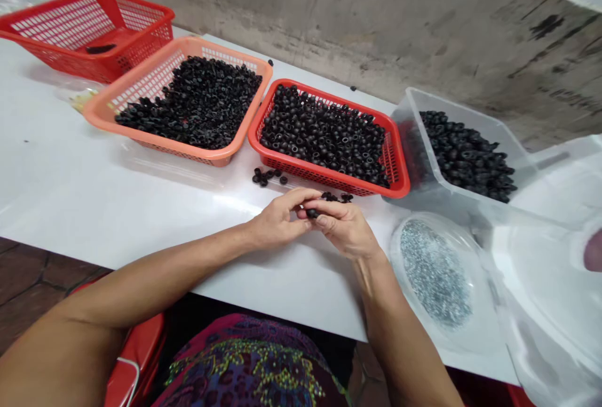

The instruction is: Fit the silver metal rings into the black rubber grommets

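Down at the edge of the white table (117,194), the left hand (277,220) and right hand (341,226) are pinching 1 small black ring (311,213) between their fingertips, with loads of rings (188,103) sitting piled in 1 orange basket (249,125), 1 red basket (399,169) and 1 clear tub (407,137).

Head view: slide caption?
Left hand and right hand pinch a black bead beside a red basket of beads on a white table.

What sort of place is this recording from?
Likely a small piecework assembly bench, though that is a judgement: a white table, red plastic mesh baskets heaped with small black rings, and a round dish of tiny metal pieces.
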The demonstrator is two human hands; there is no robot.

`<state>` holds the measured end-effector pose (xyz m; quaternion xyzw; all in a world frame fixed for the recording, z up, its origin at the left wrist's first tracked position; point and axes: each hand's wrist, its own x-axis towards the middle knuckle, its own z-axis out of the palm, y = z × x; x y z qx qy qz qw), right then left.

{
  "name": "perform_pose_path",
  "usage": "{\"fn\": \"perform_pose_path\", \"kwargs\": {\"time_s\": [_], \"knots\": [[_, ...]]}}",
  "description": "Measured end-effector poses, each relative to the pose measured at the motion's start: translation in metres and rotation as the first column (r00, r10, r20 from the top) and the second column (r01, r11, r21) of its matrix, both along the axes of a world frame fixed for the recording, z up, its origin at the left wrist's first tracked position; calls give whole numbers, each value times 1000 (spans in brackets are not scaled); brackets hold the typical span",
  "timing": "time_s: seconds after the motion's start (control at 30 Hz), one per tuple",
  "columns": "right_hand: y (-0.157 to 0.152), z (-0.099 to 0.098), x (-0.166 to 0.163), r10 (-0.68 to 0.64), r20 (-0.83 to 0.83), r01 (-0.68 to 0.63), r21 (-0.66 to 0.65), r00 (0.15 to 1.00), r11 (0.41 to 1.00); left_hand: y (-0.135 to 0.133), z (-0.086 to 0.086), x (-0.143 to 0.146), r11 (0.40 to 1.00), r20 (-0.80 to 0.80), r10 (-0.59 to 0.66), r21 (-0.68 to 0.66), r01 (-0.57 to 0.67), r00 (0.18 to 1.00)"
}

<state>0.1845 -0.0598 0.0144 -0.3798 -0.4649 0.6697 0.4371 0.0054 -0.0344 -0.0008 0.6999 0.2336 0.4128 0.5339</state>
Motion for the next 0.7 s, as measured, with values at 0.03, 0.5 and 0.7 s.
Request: {"fn": "perform_pose_path", "kwargs": {"time_s": [0.03, 0.5, 0.7], "knots": [[-1, -1, 0, -10, -1, 10, 16, 1000, 1000, -1, 0, 0, 1000, -9, -16, -7, 16, 1000], [5, -2, 1, -10, -122, -5, -127, 992, 992, 10, -6, -1, 933, 103, 32, -359, 7, 994], [1, 12, 0, -65, -84, 60, -60, 994, 996, 13, -1, -2, 893, 106, 196, -429, -133, 975]]}}
